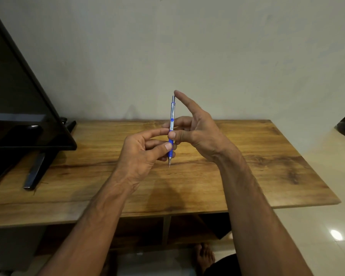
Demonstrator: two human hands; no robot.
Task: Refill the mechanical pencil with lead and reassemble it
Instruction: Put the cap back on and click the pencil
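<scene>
Now: both hands' fingers pinch upright mechanical pencil (171,130); lead inside perhaps hidden

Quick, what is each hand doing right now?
Left hand: closed on the blue grip of the pencil, near its tip.
Right hand: holding the pencil's middle, first finger stretched up to its top.

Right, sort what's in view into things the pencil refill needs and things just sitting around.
For the job:
blue and silver mechanical pencil, held upright
left hand, pinching its grip
right hand, forefinger by the cap

Lying about:
black flat-screen television
wooden table
</scene>
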